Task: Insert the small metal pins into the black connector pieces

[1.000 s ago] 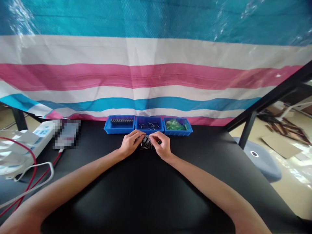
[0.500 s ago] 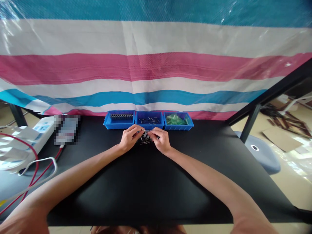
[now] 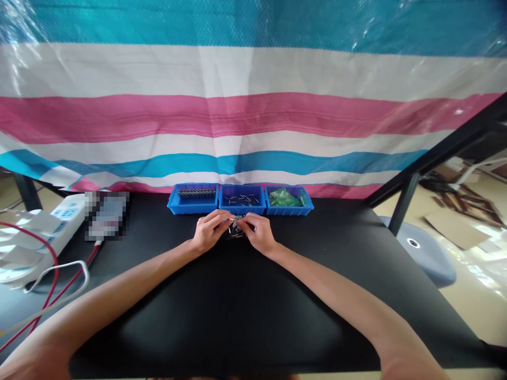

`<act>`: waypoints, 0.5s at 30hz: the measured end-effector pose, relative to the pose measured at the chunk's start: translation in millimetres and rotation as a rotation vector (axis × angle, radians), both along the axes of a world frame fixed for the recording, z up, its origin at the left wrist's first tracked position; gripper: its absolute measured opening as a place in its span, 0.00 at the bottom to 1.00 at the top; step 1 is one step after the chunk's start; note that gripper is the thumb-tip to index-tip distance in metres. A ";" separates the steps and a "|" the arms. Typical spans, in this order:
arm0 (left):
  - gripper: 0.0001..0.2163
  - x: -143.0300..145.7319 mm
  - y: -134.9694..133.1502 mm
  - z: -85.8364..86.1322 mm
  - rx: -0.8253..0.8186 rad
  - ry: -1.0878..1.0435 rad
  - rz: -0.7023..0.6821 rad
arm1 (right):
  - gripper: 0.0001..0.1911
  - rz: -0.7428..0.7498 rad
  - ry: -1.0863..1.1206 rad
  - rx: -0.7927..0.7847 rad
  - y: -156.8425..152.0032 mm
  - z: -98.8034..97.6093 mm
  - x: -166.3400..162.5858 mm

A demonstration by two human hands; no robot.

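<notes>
My left hand (image 3: 210,231) and my right hand (image 3: 259,232) meet over the table, just in front of the middle blue bin. The left fingers pinch what looks like a thin metal pin (image 3: 232,219). Closed too, my right fingertips grip a small grey piece (image 3: 236,221) right beside it; its exact kind is too small to make out. Beneath and between the hands lies a loose pile of small metal pins (image 3: 236,233), partly covered by the fingers.
Three blue bins stand in a row: the left bin (image 3: 193,208) has dark cylindrical parts, the middle bin (image 3: 241,209) thin metal pins, the right bin (image 3: 290,210) green plastic pieces. A power strip (image 3: 59,221), phone-like device (image 3: 108,215) and cables lie left. Striped sheeting (image 3: 253,116) hangs behind.
Both hands stay together over the pile with small finger movements. The grey piece at the right fingertips now shows more clearly. The camera view has shifted slightly.
</notes>
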State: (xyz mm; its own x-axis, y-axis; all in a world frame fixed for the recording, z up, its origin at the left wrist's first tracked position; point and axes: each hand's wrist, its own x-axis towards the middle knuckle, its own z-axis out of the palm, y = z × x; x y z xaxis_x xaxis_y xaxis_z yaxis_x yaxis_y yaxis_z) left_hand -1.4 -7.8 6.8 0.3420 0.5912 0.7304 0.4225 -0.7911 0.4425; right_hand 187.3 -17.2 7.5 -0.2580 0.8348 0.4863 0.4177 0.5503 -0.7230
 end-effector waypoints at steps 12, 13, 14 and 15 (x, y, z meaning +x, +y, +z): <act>0.10 -0.1 -6.8 7.1 -0.143 -0.021 0.005 | 0.22 -0.023 -0.033 -0.012 0.7 -0.7 0.7; 0.11 -0.4 -7.2 7.1 -0.173 -0.026 0.023 | 0.22 -0.028 -0.024 -0.006 0.6 0.0 0.8; 0.11 -0.8 -7.5 6.7 -0.198 -0.028 0.037 | 0.21 -0.033 -0.014 0.001 0.3 0.7 0.9; 0.11 -1.2 -7.5 6.0 -0.212 -0.028 0.048 | 0.21 -0.037 -0.005 0.007 0.0 1.5 0.9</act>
